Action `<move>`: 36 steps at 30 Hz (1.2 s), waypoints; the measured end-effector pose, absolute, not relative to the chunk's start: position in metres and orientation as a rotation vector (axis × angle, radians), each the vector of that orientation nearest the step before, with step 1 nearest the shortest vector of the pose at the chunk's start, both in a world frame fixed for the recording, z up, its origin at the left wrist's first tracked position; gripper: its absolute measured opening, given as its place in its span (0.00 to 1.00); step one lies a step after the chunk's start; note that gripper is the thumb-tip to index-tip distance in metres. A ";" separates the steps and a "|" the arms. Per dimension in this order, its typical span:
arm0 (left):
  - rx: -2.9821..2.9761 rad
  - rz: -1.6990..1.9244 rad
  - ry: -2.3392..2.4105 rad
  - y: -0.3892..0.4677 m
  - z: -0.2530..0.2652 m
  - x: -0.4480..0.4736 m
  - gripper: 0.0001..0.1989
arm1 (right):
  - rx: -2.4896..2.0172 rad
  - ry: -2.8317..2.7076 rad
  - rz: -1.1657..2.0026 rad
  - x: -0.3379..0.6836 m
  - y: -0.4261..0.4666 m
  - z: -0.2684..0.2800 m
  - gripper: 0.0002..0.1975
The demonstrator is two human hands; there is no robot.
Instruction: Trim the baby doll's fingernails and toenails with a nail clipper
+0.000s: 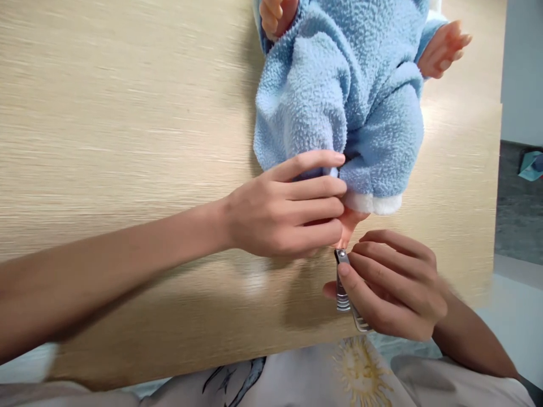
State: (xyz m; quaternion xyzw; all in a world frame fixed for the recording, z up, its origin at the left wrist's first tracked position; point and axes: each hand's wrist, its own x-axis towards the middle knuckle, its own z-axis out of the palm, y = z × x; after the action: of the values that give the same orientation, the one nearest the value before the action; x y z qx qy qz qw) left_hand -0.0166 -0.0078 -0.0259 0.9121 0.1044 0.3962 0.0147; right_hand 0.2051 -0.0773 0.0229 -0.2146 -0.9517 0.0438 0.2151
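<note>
A baby doll in a fuzzy blue suit (314, 96) lies on the table, its head beyond the top of the picture. My left hand (284, 212) is wrapped over one lower leg and foot of the doll, covering much of them. Just below the white cuff, the doll's bare foot (350, 223) shows in part. Between the thumb and fingers of my right hand (394, 282) is a silver nail clipper (343, 282). Its jaw end points up and meets the tip of the foot; whether it bites on a toe, I cannot tell.
The light wooden table (127, 113) spreads under everything, its near edge close to my white printed shirt (305, 379). Both doll hands stick out from the sleeves, one at the right (445, 51). Past the table's right edge lies a small teal object (530, 165) on a grey surface.
</note>
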 end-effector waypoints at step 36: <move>2.857 1.205 0.350 -0.008 -0.028 -0.015 0.09 | -0.571 -2.597 0.157 0.208 -0.079 0.023 0.12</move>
State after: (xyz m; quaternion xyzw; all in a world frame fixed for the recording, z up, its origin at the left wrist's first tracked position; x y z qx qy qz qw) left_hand -0.0153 -0.0081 -0.0279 0.9155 0.1123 0.3861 0.0108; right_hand 0.2081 -0.0793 0.0227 -0.2081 -0.9473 0.0573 0.2366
